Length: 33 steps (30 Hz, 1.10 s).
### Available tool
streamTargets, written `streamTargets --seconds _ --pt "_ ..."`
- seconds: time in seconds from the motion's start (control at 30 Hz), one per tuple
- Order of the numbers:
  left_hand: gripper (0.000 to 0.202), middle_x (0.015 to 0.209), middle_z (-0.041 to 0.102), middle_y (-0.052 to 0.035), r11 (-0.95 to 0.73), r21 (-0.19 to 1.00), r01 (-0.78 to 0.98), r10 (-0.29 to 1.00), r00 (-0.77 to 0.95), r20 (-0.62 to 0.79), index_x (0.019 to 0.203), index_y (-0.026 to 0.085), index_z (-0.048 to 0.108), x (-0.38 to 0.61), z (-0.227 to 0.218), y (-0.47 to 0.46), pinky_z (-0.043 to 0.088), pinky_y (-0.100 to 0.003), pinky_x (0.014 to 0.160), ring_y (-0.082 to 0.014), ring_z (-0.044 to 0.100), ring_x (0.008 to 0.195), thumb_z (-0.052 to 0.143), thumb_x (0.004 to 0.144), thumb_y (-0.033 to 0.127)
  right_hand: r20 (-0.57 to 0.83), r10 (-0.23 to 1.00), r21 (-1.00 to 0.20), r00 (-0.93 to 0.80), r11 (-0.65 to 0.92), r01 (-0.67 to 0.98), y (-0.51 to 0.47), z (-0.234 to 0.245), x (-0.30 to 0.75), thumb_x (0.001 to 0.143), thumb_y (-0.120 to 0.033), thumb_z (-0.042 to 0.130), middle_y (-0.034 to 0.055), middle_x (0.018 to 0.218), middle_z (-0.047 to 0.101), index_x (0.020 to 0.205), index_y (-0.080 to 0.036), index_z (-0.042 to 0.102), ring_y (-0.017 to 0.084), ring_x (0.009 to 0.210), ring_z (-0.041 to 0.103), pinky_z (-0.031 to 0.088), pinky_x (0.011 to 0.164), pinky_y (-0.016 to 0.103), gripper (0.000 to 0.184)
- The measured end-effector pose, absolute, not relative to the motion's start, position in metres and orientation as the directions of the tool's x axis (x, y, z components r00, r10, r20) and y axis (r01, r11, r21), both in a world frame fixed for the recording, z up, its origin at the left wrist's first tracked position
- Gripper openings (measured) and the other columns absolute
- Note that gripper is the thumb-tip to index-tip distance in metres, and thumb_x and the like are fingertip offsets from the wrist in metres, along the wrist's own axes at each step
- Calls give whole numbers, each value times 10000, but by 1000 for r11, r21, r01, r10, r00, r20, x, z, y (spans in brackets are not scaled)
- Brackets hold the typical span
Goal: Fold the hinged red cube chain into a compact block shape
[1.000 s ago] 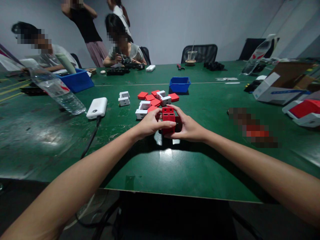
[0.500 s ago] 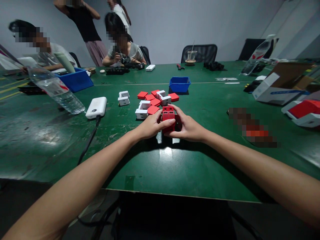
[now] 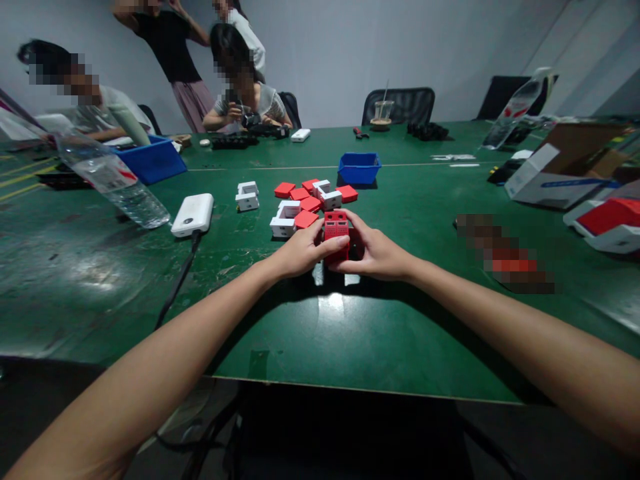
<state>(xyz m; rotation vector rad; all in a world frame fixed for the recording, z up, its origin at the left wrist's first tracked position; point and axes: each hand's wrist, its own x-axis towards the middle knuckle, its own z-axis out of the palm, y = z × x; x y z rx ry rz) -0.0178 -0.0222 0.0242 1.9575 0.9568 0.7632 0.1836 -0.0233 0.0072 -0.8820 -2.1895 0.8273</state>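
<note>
My left hand (image 3: 300, 252) and my right hand (image 3: 376, 255) both grip a red plastic block (image 3: 336, 230) held upright just above the green table (image 3: 350, 333). Left thumb and fingers press its left side, while the right fingers wrap its right side and back. Just beyond the hands lies a heap of red covers (image 3: 306, 201) and white housings (image 3: 285, 221). One white housing (image 3: 247, 197) sits apart to the left. The lower part of the red block is hidden by my fingers.
A small blue bin (image 3: 359, 168) stands behind the heap. A white power bank (image 3: 193, 215) with a cable and a lying water bottle (image 3: 113, 179) are at left, a larger blue bin (image 3: 153, 160) beyond. Open cardboard boxes (image 3: 560, 173) sit at right. People sit and stand at the far left.
The two hands and the red block have shifted very slightly away from me. The grip looks the same. People at the far end moved their arms.
</note>
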Motion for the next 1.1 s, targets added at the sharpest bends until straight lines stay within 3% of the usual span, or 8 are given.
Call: streamTargets --seconds 0.43,0.6,0.73,1.0,1.1 --pt "470 1034 673 -93 -369 870 327 835 527 156 993 130 585 -17 25 -23 491 -364 888 -226 626 939 593 846 576 317 750 -726 -580 585 360 -23 7 184 731 -452 775 121 1146 707 1521 -170 226 327 1138 659 503 1008 513 1003" --pt "506 966 667 -75 -259 934 245 858 502 107 1000 132 563 -13 25 -22 517 -341 843 -233 641 951 695 765 560 321 746 -713 -584 596 370 -22 7 185 738 -472 762 113 1115 714 1521 -178 231 326 1134 661 514 998 508 991" --pt "615 1017 679 -87 -192 964 182 871 484 82 1102 122 561 -11 26 -21 529 -329 820 -234 652 958 772 695 531 318 741 -709 -592 600 370 -22 7 185 741 -468 758 114 1111 714 1523 -170 219 323 1141 656 519 992 498 996" --pt "662 984 675 -65 -136 983 127 886 460 63 1109 138 538 -10 28 -25 513 -282 722 -182 647 851 842 635 486 346 715 -698 -608 629 343 -22 7 187 734 -436 770 110 1188 696 1526 -207 227 309 1092 682 542 939 458 988" --pt "649 902 643 -34 -128 983 131 912 405 65 1064 146 522 -9 26 -26 456 -240 616 -142 611 746 853 621 484 339 716 -683 -611 633 363 -21 8 189 734 -417 765 113 1190 696 1537 -201 212 303 1048 696 550 909 447 998"
